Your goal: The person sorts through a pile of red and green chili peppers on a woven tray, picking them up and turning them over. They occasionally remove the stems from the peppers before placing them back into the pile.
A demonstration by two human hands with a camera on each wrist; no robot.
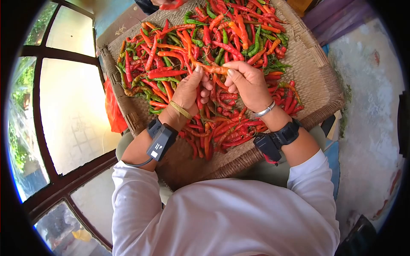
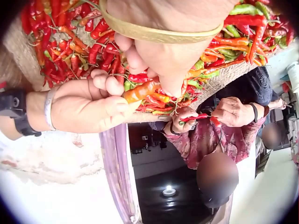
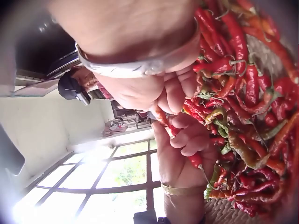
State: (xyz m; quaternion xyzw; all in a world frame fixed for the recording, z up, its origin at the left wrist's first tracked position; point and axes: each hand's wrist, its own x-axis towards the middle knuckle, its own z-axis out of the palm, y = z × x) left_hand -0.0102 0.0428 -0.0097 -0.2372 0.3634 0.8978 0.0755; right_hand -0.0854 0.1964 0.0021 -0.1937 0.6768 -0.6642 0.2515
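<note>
In the head view, the left hand (image 1: pixel 188 90) and the right hand (image 1: pixel 249 84) meet above a woven tray (image 1: pixel 316 81) heaped with chilies (image 1: pixel 171 55) (mostly red, with orange and green mixed in). Between them they hold one orange chili (image 1: pixel 213 68). Each grip pinches it between thumb and fingertips, the left at one end and the right at the other. It sits just above the pile, near the middle of the tray. A gold bangle (image 1: pixel 181 110) circles the left wrist and a silver bracelet (image 1: pixel 264 112) the right.

In the left wrist view, the left hand (image 2: pixel 163 56) pinches the orange chili (image 2: pixel 140 92) from above while the right hand (image 2: pixel 88 109) closes on it from the side. Past the tray's edge, another person (image 2: pixel 205 140) holds a red chili (image 2: pixel 198 117) with both hands.

In the right wrist view, the right hand (image 3: pixel 145 91) curls over the left hand (image 3: pixel 180 154), and the orange chili (image 3: pixel 161 115) is barely visible between them. A bright window (image 3: pixel 121 172) lies behind.
</note>
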